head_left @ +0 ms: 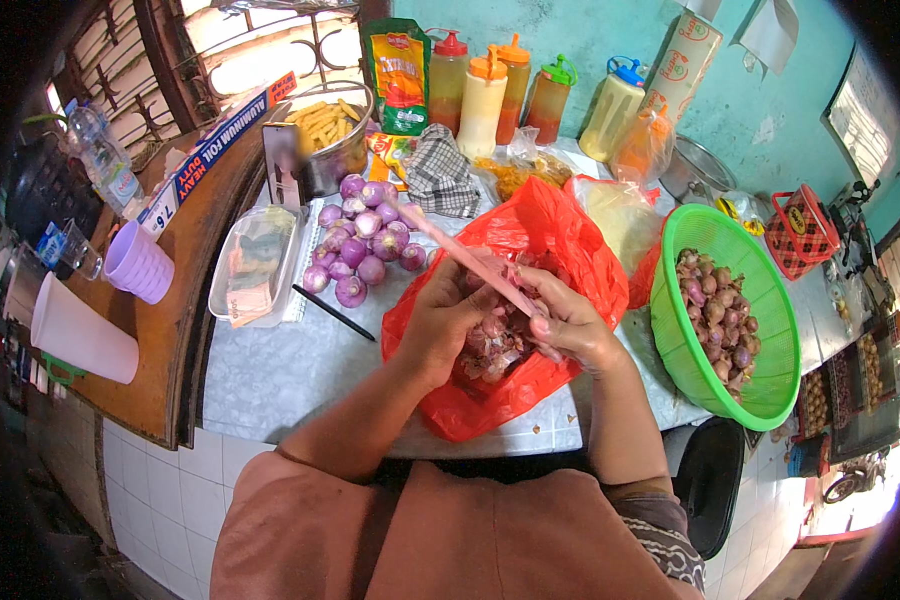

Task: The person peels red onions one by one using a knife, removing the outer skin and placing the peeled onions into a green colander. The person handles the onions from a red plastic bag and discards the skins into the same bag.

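Observation:
Both hands are over a red plastic bag [436, 402] lined with loose shallot skins [487, 352]. My right hand [577, 330] is closed on a long, thin pink knife [450, 245], which slants up and to the left across both hands. My left hand [440, 318] is closed beside it, fingers curled inward; what it holds is hidden. A pile of peeled purple shallots [372, 270] sits left of the bag. To the right, a green plastic basket [675, 365] holds many unpeeled shallots [718, 312].
Left of the pile are a clear plastic container [227, 245], a black pen [334, 312] and a phone [283, 165]. A pot of cut fries [330, 125] and sauce bottles [482, 100] line the back. Cups [85, 328] stand on the wooden ledge [155, 372].

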The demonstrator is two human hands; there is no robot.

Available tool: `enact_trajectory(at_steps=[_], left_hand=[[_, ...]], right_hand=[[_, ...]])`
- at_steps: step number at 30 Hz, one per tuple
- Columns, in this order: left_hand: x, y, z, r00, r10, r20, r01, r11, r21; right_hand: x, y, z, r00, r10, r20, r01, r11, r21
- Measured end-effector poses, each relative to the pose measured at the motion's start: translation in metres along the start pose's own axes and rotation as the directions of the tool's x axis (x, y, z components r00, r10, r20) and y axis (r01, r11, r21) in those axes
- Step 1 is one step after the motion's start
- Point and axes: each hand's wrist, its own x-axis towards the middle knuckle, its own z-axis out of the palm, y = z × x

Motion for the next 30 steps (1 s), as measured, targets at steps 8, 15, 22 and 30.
enact_trajectory(at_steps=[8,15,22,30], left_hand=[[0.006,0.000,-0.006,0.997,0.068,0.031,-0.071,0.991,0.113],[0.007,0.009,-0.011,0.976,-0.195,0.101,0.209,0.966,-0.150],[0.010,0.001,-0.011,0.970,-0.187,0.155,0.217,0.953,-0.211],[0.008,-0.001,-0.013,0.981,-0.190,0.030,0.192,0.967,-0.170]], right_hand=[[-0.001,0.006,-0.001,0.995,-0.067,-0.077,0.077,0.988,0.137],[0.003,0.010,-0.006,0.973,-0.082,-0.215,0.128,0.969,0.212],[0.000,0.008,-0.002,0.999,0.021,0.030,-0.021,1.000,0.014],[0.003,0.009,0.001,0.996,-0.057,-0.064,0.063,0.992,0.105]])
